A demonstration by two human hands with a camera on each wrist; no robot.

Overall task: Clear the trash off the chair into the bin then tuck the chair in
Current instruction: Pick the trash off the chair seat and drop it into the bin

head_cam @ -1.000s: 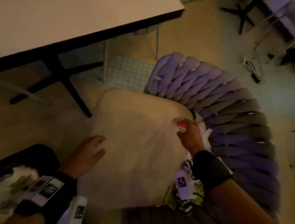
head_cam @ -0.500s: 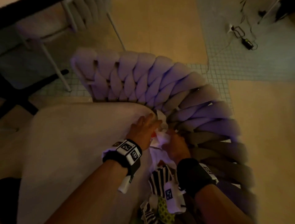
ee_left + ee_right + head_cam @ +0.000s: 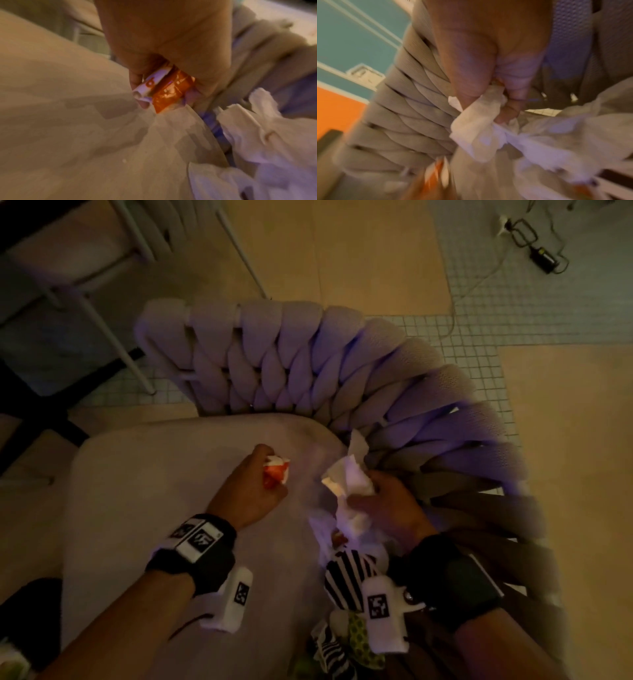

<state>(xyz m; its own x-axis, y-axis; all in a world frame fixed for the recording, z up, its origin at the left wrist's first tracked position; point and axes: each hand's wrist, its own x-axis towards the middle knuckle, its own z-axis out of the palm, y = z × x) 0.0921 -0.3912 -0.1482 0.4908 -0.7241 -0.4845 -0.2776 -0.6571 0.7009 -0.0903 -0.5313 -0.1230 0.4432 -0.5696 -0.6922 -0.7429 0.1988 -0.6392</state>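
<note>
Orange and white, a small crumpled wrapper (image 3: 275, 472) sits inside the left hand (image 3: 249, 487), whose fingers are curled tightly round it above the beige seat cushion (image 3: 144, 508) of the chair. Just beside it, the right hand (image 3: 387, 505) clutches a wad of white tissue paper (image 3: 349, 484), fingers and thumb pinched into the bunched folds, at the seam where the cushion meets the woven backrest (image 3: 308, 364). More white paper and a black-and-white striped wrapper (image 3: 344, 577) lie along that seam below the right wrist, with a green-patterned scrap (image 3: 358, 631) nearer the camera. Both wrists carry dark bands with tagged white blocks. Beyond the backrest is tan flooring, a strip of small white tiles (image 3: 479, 313) and a dark cable adapter (image 3: 543, 260).
</note>
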